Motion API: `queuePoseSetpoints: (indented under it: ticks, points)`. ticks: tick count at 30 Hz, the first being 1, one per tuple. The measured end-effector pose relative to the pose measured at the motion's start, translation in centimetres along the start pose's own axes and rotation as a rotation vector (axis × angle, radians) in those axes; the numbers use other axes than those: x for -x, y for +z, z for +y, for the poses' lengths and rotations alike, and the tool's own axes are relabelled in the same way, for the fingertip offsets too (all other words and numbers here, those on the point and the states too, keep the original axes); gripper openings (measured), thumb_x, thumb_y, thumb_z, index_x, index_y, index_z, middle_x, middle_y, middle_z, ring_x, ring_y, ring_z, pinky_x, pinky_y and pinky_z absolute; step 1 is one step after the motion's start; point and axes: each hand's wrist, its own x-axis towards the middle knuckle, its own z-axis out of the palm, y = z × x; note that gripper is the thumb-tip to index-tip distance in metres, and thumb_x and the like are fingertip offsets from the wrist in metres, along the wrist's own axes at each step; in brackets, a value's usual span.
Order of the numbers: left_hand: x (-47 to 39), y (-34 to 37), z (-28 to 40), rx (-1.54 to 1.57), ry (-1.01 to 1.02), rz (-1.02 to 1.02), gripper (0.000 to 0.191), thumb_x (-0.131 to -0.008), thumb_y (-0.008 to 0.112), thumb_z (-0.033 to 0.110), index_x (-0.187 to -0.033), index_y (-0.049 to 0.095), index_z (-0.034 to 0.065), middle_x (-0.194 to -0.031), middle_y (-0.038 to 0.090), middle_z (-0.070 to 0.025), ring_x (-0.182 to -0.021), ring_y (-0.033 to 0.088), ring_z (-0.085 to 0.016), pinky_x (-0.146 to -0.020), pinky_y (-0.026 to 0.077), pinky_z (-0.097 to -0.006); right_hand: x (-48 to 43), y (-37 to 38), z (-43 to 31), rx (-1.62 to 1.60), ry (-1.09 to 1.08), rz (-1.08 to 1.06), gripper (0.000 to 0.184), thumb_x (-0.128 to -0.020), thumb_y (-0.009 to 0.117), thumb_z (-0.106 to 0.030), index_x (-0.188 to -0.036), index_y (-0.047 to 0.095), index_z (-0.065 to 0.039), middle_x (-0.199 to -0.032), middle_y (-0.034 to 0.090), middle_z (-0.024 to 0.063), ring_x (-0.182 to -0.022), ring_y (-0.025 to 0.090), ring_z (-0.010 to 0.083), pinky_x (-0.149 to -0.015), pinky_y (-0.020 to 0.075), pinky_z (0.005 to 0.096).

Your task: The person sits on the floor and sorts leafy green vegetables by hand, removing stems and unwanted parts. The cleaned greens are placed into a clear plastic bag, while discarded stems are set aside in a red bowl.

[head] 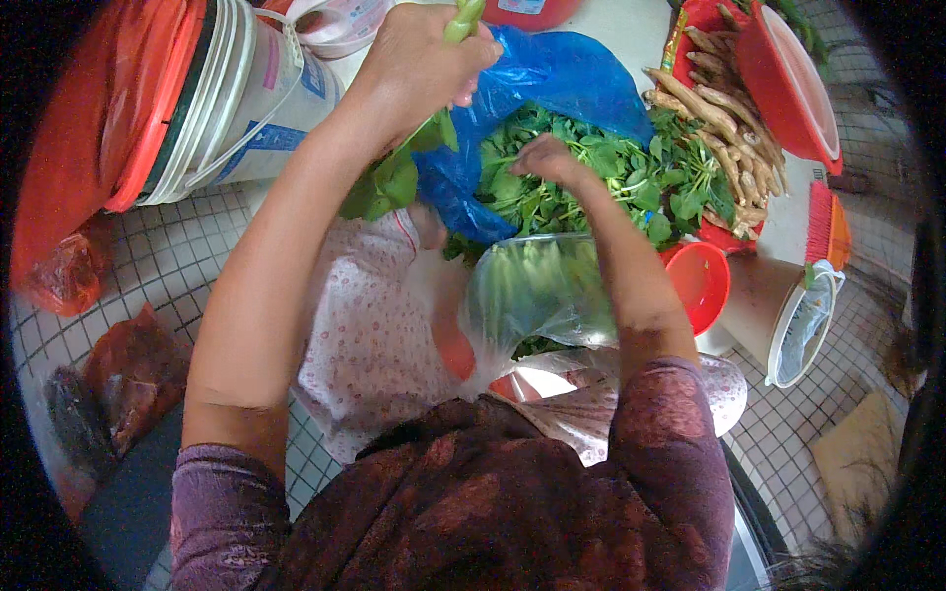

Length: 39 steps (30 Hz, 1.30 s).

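Observation:
My left hand [432, 63] is shut around a bunch of leafy greens. Their thick pale-green stems [463, 21] stick out above the fist, and the leaves [392, 181] hang down below my wrist. My right hand [548, 159], somewhat blurred, reaches into a heap of loose leafy greens [591, 155] in an open blue plastic bag [562, 66]. Its fingers touch the stems and leaves, but whether they grip any is unclear. Nearer my body, a clear plastic bag [547, 288] with green stalks in it lies at my lap, partly behind my right forearm.
Stacked plastic buckets [244, 96] stand at the left. To the right are long pale roots [724, 125] on a red tray [684, 55], a red basin [787, 81], a red cup [698, 288], a lined bucket [768, 310] and a brush [829, 225]. Plastic bags [137, 369] lie on the tiled floor [199, 244].

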Motion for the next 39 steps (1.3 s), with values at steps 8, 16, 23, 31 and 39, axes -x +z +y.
queuePoseSetpoints:
  ticks: [8,16,23,31,39]
  points:
    - [-0.5,2.9,-0.3,0.316,-0.085,-0.081,0.023,-0.077,0.064,0.021,-0.077,0.063,-0.0017,-0.063,0.060,-0.0078,-0.057,0.058,-0.012,-0.052,0.046,-0.0271,10.1,-7.2,1.7,-0.886,0.159,-0.024,0.029,-0.080,0.068,-0.026,-0.091,0.061,0.000,-0.067,0.054,-0.0013,-0.060,0.053,0.0069,-0.044,0.0472,0.0219]
    - [-0.9,6.4,-0.1,0.121,0.132,-0.243,0.025,-0.077,0.063,0.020,-0.091,0.066,-0.0007,-0.078,0.066,-0.0155,-0.072,0.063,-0.021,-0.069,0.048,-0.0325,12.6,-11.0,-4.0,-1.069,-0.017,0.000,0.027,-0.084,0.061,-0.021,-0.096,0.060,0.003,-0.083,0.059,0.0064,-0.066,0.060,0.0143,-0.055,0.0560,0.0304]
    - [-0.8,5.9,-0.8,0.572,-0.035,-0.376,0.047,-0.086,0.064,0.025,-0.124,0.051,-0.0001,-0.107,0.061,-0.0053,-0.092,0.057,-0.011,-0.083,0.047,-0.0248,12.4,-12.9,-7.6,-1.500,-0.234,-0.040,0.034,-0.090,0.052,-0.030,-0.111,0.055,-0.003,-0.097,0.063,0.0113,-0.084,0.063,0.0217,-0.076,0.0532,0.0370]
    - [-1.5,-0.4,-2.6,-0.232,0.063,-0.238,0.034,-0.069,0.066,0.015,-0.101,0.064,0.0047,-0.090,0.066,-0.0104,-0.077,0.062,-0.019,-0.073,0.049,-0.0316,9.3,-11.4,-3.0,-0.972,-0.012,0.314,0.028,-0.087,0.052,-0.026,-0.096,0.061,-0.001,-0.087,0.064,0.0057,-0.070,0.060,0.0130,-0.059,0.0500,0.0265]
    - [1.0,2.6,-6.0,-0.829,0.077,-0.834,0.022,-0.067,0.058,0.006,-0.088,0.066,0.0065,-0.087,0.065,-0.0180,-0.086,0.063,-0.034,-0.072,0.050,-0.0423,0.2,6.3,0.6,0.166,0.050,0.197,0.023,-0.073,0.056,-0.015,-0.092,0.067,-0.011,-0.092,0.064,0.0194,-0.086,0.062,0.0360,-0.076,0.0507,0.0445]
